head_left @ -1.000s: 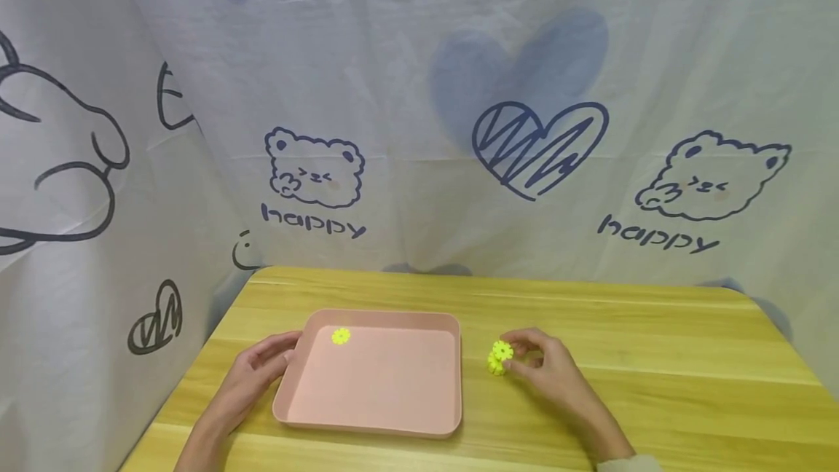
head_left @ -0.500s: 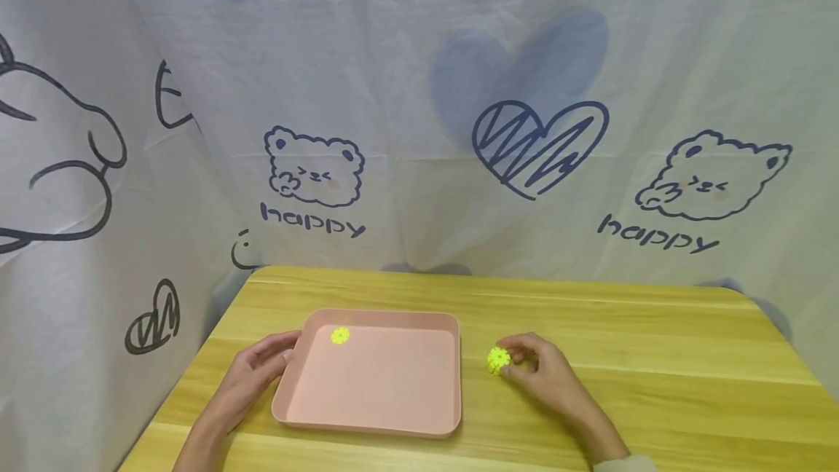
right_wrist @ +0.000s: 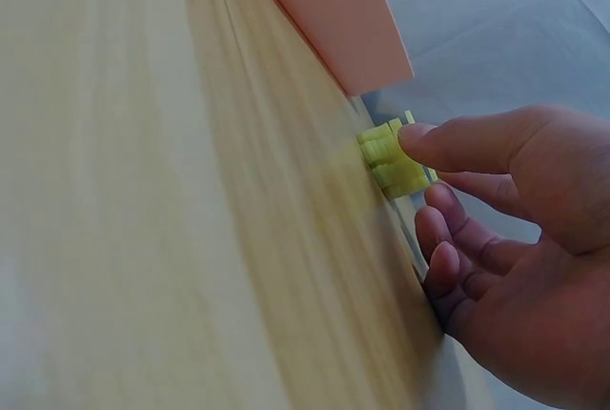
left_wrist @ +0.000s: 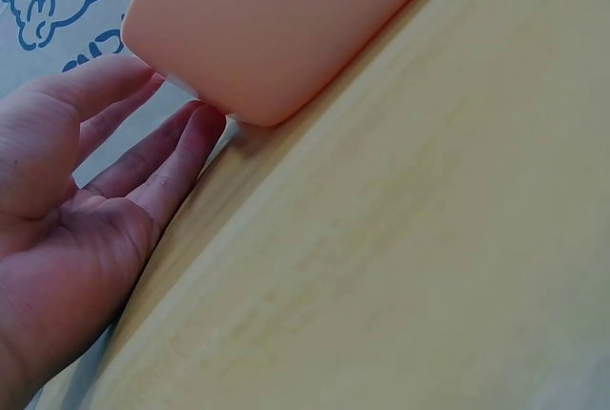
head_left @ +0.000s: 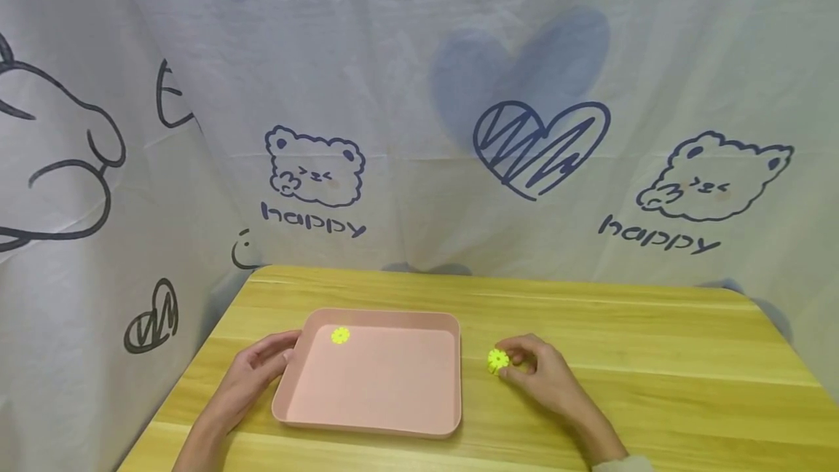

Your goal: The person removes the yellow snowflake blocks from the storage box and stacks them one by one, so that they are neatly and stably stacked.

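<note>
My right hand (head_left: 544,374) pinches a small stack of bright yellow flower-shaped discs (head_left: 498,360) at the table surface, right of the pink tray (head_left: 373,425). In the right wrist view the stack (right_wrist: 389,160) shows several layers on its side, with the thumb on its upper end and the other fingers loosely bent below. A single yellow flower-shaped disc (head_left: 340,335) lies flat inside the tray near its back left corner. My left hand (head_left: 252,377) touches the tray's left outer wall with thumb and fingers fairly straight; in the left wrist view the fingertips (left_wrist: 210,116) meet the wall low down.
The wooden table (head_left: 655,355) extends to the right of the hand and behind the tray. A pale cloth (head_left: 406,93) with hearts and bear drawings hangs behind the table and along its left side.
A flower disc in my right hand has come down onto the disc beneath, so the two now sit as one stack. My left hand and the tray stay in place.
</note>
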`<state>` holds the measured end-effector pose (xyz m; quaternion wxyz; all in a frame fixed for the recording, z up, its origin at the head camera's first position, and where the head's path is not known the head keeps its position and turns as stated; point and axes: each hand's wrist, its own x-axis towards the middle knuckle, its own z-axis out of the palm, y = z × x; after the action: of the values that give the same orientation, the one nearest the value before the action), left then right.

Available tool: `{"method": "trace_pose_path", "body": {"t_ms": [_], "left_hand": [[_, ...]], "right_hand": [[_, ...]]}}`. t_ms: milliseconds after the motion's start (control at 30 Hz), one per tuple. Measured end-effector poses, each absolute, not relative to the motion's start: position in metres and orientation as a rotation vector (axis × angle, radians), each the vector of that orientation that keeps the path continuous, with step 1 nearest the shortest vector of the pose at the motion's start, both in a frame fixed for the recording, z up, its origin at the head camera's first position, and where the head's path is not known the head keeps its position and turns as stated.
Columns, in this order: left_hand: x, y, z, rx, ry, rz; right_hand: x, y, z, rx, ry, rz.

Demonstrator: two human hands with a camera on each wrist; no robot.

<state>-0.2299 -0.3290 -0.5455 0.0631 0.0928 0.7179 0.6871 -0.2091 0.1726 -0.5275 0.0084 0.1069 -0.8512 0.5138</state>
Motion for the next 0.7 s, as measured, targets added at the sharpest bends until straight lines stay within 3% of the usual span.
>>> {"method": "trace_pose_path", "body": {"t_ms": [700], "left_hand": [[-0.2303, -0.3283, -0.5462, 0.268, 2.173, 2.081]], "right_hand": [[-0.2096, 0.1740, -0.5302, 0.361, -2.662, 1.594]]}}
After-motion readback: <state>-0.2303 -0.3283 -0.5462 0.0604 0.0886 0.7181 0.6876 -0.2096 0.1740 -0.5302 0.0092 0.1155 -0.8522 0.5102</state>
